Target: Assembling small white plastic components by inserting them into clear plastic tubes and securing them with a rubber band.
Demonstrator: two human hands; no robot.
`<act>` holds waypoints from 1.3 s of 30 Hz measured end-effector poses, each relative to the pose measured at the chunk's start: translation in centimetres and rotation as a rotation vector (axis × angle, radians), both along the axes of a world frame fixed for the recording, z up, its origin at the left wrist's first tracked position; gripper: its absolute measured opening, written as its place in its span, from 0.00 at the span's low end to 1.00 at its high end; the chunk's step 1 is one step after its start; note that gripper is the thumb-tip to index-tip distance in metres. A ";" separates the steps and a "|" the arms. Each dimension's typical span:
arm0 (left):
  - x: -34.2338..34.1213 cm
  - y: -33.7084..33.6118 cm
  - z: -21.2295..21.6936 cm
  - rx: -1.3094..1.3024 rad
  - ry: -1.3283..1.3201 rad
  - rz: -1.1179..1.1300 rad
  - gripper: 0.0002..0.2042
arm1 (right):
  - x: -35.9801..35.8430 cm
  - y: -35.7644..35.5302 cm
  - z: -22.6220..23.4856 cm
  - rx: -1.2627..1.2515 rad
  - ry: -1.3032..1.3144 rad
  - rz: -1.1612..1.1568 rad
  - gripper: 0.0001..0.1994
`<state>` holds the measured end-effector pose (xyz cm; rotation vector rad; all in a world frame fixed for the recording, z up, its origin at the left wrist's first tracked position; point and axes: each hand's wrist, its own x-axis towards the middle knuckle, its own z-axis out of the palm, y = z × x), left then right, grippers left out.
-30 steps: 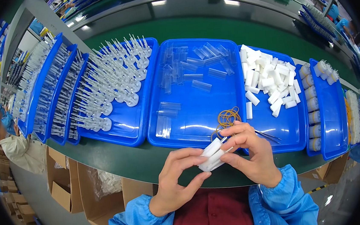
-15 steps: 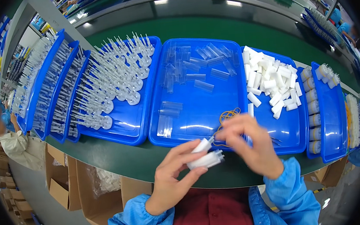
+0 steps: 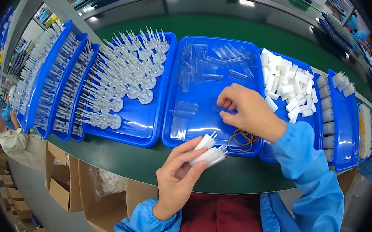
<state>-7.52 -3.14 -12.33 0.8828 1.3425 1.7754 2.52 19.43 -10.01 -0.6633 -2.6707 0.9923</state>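
Observation:
My left hand (image 3: 178,176) is closed round several white cylinders (image 3: 203,155) near the front edge of the middle tray. Thin pale prongs stick out of their right ends, and a clear sleeve shows on the lowest one. Over the middle blue tray (image 3: 152,132) my right hand (image 3: 247,110) has its fingertips pinched at a clear plastic tube (image 3: 219,108), which is partly hidden by the fingers. More clear tubes (image 3: 211,77) lie scattered at the back of that tray, and a few lie at its left. Brown rubber bands (image 3: 241,141) rest in its front right corner, below my right wrist.
To the left, a blue tray holds rows of translucent, long-stemmed parts (image 3: 120,73), with similar filled trays (image 3: 55,87) tilted beyond. White cylinders (image 3: 291,82) are heaped in the right tray. Further right are bundled parts in trays (image 3: 345,124). Cardboard boxes (image 3: 101,207) stand below the bench at left.
My right hand has moved away from the held cylinders, up and over the middle tray, to a clear tube. The left hand keeps its cylinders. The view has shifted slightly.

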 end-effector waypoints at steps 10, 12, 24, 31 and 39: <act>0.8 1.0 -0.2 0.036 -0.041 -0.013 0.14 | 4.8 -8.6 1.4 -0.645 0.621 -0.318 0.20; 0.9 1.0 -0.2 0.036 -0.022 -0.002 0.14 | 5.1 -8.9 0.9 -0.620 0.598 -0.321 0.19; 1.9 0.8 0.7 -0.021 0.129 -0.008 0.11 | 6.2 -10.5 -1.7 -0.373 0.748 -0.261 0.21; 2.6 1.1 0.6 -0.093 0.387 0.049 0.11 | 7.2 -10.9 -1.6 -0.342 0.653 -0.261 0.21; 3.2 1.5 1.3 -0.113 0.462 0.070 0.14 | 7.5 -9.7 -1.4 -0.512 0.624 -0.272 0.21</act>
